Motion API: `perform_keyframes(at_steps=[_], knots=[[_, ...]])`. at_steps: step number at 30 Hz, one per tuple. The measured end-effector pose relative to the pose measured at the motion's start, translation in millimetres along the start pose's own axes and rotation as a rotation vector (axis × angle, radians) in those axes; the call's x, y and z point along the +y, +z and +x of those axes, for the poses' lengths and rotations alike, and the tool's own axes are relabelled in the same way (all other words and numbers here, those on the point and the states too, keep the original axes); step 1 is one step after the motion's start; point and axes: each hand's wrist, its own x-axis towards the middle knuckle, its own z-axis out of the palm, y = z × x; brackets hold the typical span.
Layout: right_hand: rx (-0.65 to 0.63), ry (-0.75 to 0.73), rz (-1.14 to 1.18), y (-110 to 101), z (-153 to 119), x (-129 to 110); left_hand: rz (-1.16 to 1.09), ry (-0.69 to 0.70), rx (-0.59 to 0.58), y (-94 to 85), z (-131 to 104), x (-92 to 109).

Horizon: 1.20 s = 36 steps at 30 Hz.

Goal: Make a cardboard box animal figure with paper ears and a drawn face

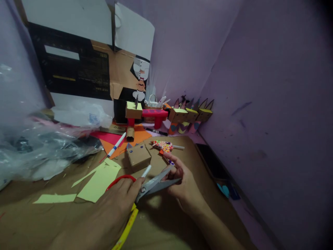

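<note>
My left hand (121,194) is closed round a pair of scissors (153,183) with one red and one yellow handle. The blades stand apart and point right, reaching my right hand (183,182). That hand has its index finger stretched forward and the other fingers curled beside the blades; what they pinch, if anything, is hidden. A white pen (146,171) shows just past my left thumb. Behind the blades sits a small cardboard box (139,157) with drawn eyes and blue ears. A colourful patterned piece (162,145) lies beyond my right fingertips.
Pale yellow paper (100,180) and a marker (117,144) lie left. Plastic bags (52,139) crowd the far left. Cardboard animal figures (178,114) line the back, before an unfolded carton (78,66). A dark phone-like slab (210,161) rests along the right wall.
</note>
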Motion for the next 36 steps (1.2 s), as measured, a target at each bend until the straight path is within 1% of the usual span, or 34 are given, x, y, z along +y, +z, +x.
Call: perform_keyframes(at_steps=[4, 6, 8, 14, 20, 30, 36], knots=[[-0.017, -0.001, -0.024, -1.2, -0.9, 1.3, 0.102, 0.005, -0.041, 4.2, 3.8, -3.5], [-0.009, -0.021, -0.037, -0.9, -1.3, 0.4, 0.175, 0.015, -0.054, 3.6, 4.8, -4.1], [0.004, -0.028, -0.042, -0.1, -1.8, -1.4, 0.2, 0.027, -0.047, 1.9, 4.9, -4.1], [0.031, -0.002, -0.015, 3.0, -3.2, -4.6, 0.16, 0.044, -0.039, -1.7, 2.8, -2.2], [0.036, 0.006, 0.007, 4.1, -3.5, -2.5, 0.159, 0.035, -0.067, -3.1, 1.4, -0.2], [0.04, 0.013, 0.01, 5.2, -4.5, -1.4, 0.145, 0.03, -0.04, 0.6, 0.8, -2.8], [0.052, 0.018, 0.01, 6.7, -5.2, -3.2, 0.113, 0.041, -0.041, -6.0, -1.0, 0.4]])
